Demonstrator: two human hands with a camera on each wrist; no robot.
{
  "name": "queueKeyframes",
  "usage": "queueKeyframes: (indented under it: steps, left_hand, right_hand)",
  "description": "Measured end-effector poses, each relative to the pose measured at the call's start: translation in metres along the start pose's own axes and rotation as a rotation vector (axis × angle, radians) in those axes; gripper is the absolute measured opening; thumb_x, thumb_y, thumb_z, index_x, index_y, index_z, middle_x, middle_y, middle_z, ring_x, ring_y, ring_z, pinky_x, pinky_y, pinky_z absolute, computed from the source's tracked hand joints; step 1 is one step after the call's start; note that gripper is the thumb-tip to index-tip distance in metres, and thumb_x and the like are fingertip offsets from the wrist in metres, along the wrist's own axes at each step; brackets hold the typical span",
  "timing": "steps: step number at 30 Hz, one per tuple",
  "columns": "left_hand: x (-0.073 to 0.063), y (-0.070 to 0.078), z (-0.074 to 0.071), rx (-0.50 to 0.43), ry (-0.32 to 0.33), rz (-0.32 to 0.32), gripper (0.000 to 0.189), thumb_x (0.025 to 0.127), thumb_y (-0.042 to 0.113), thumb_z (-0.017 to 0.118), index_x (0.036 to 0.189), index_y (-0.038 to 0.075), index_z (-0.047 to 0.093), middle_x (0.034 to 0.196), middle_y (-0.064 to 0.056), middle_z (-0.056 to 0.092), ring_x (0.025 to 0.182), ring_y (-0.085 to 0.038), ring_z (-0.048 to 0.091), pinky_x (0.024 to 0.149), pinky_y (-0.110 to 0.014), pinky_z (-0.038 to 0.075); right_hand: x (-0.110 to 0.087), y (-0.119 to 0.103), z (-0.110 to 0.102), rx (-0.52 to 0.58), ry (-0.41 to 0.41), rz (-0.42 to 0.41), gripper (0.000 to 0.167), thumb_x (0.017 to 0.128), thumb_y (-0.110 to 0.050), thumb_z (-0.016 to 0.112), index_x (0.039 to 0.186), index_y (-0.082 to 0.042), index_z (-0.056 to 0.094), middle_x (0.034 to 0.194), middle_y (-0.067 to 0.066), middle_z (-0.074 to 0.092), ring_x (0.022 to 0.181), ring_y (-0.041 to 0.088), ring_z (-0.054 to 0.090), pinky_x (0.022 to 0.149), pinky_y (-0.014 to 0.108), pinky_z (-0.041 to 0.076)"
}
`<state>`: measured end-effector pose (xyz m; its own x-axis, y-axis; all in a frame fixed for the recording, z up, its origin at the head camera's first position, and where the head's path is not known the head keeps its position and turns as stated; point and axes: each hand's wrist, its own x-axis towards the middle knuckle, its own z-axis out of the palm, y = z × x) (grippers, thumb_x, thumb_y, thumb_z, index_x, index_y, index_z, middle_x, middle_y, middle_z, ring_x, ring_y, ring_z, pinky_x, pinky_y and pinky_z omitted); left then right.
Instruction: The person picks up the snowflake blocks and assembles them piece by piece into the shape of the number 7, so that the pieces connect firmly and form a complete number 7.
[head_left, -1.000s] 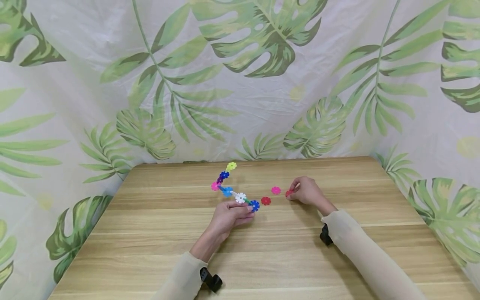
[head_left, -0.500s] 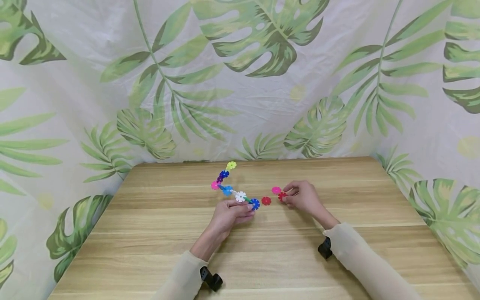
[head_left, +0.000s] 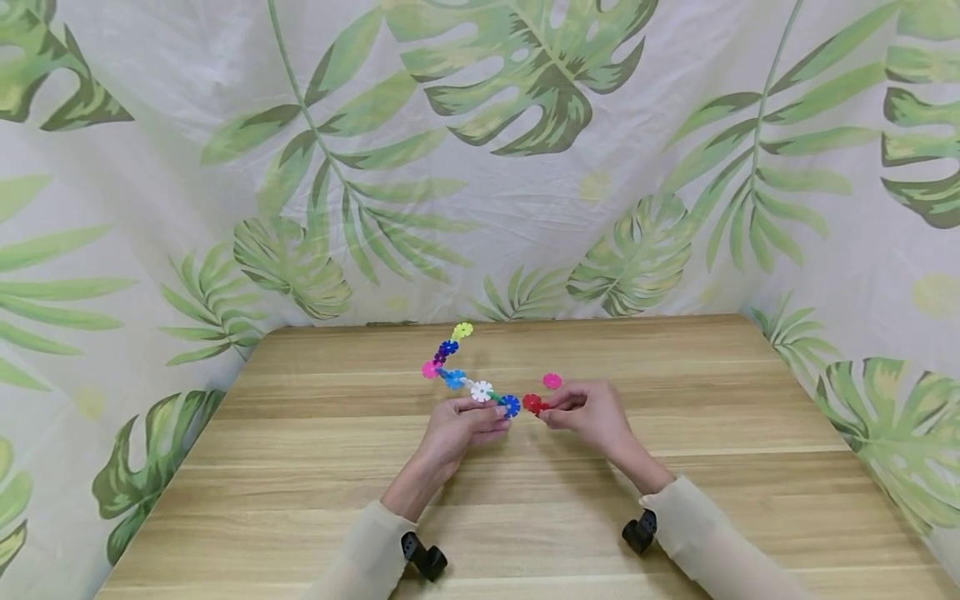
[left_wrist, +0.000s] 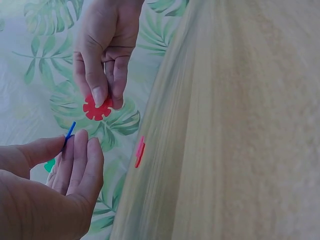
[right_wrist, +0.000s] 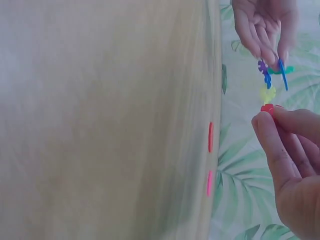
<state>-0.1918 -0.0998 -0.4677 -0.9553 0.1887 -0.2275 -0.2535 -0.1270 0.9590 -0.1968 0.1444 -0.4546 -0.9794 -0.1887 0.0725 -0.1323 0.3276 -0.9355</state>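
Observation:
My left hand (head_left: 453,435) pinches the dark blue disc (head_left: 511,406) at the near end of a chain of notched plastic snowflake discs. Beyond it the chain runs through a white disc (head_left: 482,391), a light blue one (head_left: 454,379) and a pink one (head_left: 431,369) to a yellow disc (head_left: 464,331) at the far tip. In the left wrist view, my right hand (left_wrist: 107,55) pinches a red notched disc (left_wrist: 97,108) between thumb and fingers. That red disc is close to the blue one but apart from it. Parts of the chain are hidden by the left fingers.
On the wooden table (head_left: 337,483) lie a loose pink disc (head_left: 552,381) and a loose red disc (head_left: 530,402), the red one just behind the right fingertips. A leaf-patterned cloth (head_left: 480,192) hangs behind the table.
My right hand has moved left with its red disc, from right of the loose pink disc to near the blue end of the chain. The left hand has stayed almost still.

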Motion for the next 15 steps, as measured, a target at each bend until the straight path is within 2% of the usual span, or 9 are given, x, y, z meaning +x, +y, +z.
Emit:
queueKeyframes:
  steps: [2,10,15]
  left_hand:
    - [0.000,0.000,0.000,-0.003,0.002,0.001,0.028,0.097,0.010,0.075,0.118,-0.008,0.071,0.106,-0.016,0.081,0.106,-0.035,0.079,0.100,-0.047,0.063]
    - [0.001,-0.001,0.002,-0.004,0.009,-0.003,0.028,0.096,0.010,0.076,0.118,-0.008,0.071,0.105,-0.015,0.081,0.102,-0.030,0.080,0.101,-0.048,0.062]
    - [0.001,0.000,0.004,-0.003,0.007,-0.013,0.027,0.097,0.011,0.076,0.118,-0.006,0.071,0.105,-0.014,0.081,0.100,-0.027,0.081,0.101,-0.047,0.063]
  right_hand:
    - [-0.002,0.001,0.003,0.019,0.001,-0.002,0.011,0.085,0.000,0.085,0.094,0.001,0.080,0.086,0.018,0.080,0.074,0.019,0.077,0.072,0.039,0.070]
    - [-0.009,-0.002,0.012,0.040,0.000,-0.043,0.012,0.086,-0.004,0.086,0.095,0.001,0.079,0.089,0.019,0.080,0.076,0.021,0.078,0.072,0.034,0.070]
    - [-0.010,-0.004,0.017,0.019,0.026,-0.057,0.011,0.085,-0.006,0.087,0.093,-0.002,0.080,0.088,0.016,0.080,0.075,0.018,0.076,0.067,0.024,0.066]
